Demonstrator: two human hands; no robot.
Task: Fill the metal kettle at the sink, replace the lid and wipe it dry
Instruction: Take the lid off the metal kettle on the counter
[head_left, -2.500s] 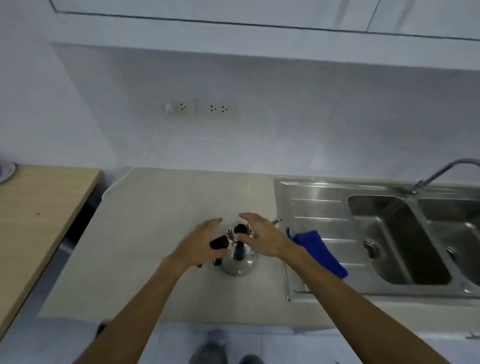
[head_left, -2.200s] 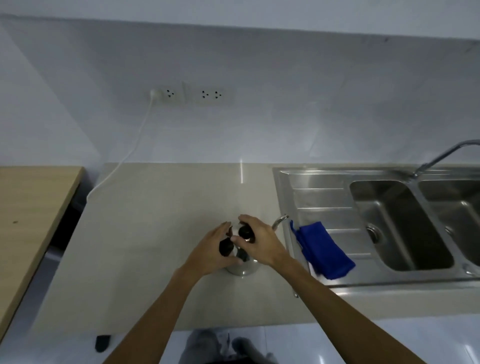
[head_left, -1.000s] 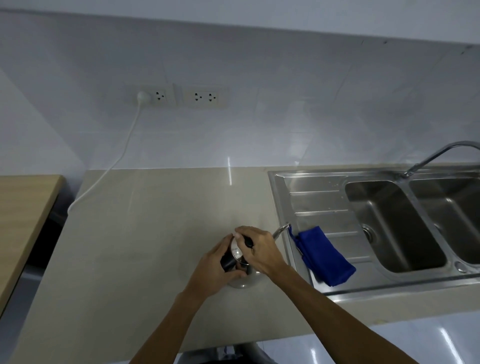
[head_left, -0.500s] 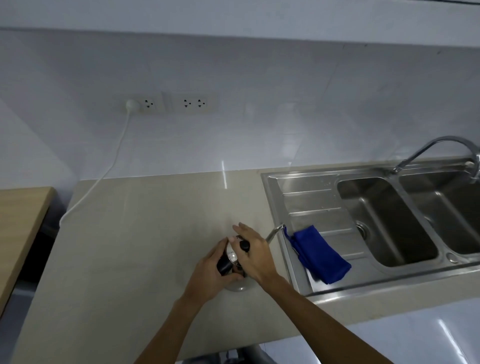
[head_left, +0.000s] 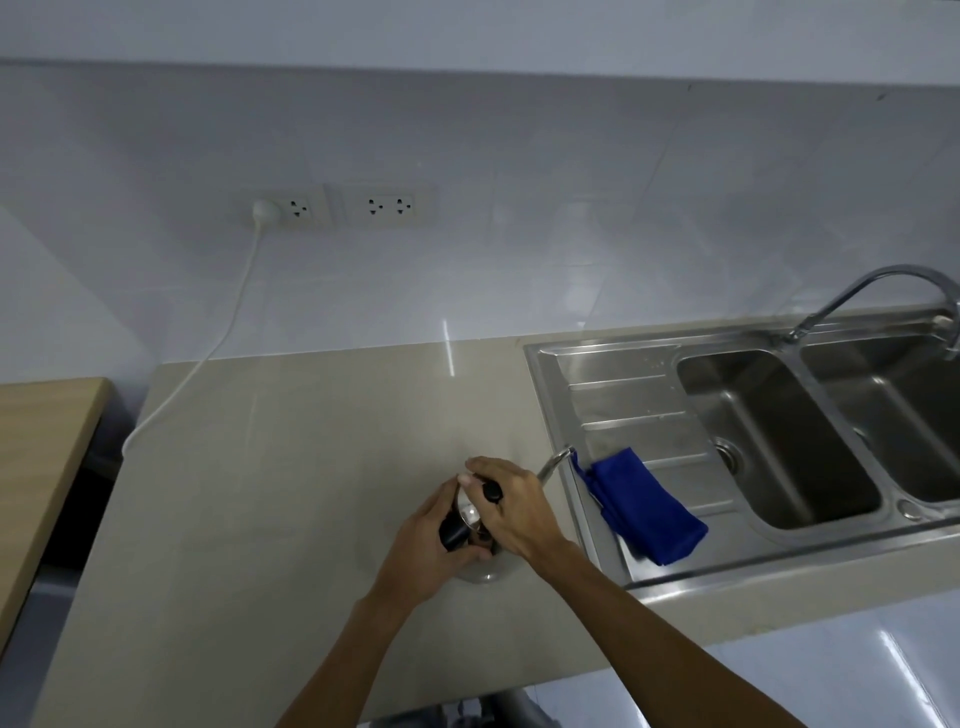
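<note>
A small metal kettle stands on the beige counter, just left of the sink unit. Its thin curved spout points right toward the drainboard. My left hand is wrapped around the kettle's black handle. My right hand is closed on the black lid knob on top. Both hands hide most of the kettle body and lid. A folded blue cloth lies on the drainboard to the right.
The steel double sink with a curved tap fills the right side. Wall sockets sit above the counter, and a white cable runs down to its left edge. A wooden table stands at the left.
Both hands reached in from open and closed on the kettle, left on the handle, right on the lid knob. The camera view shifted; the kettle stays in place on the counter.
</note>
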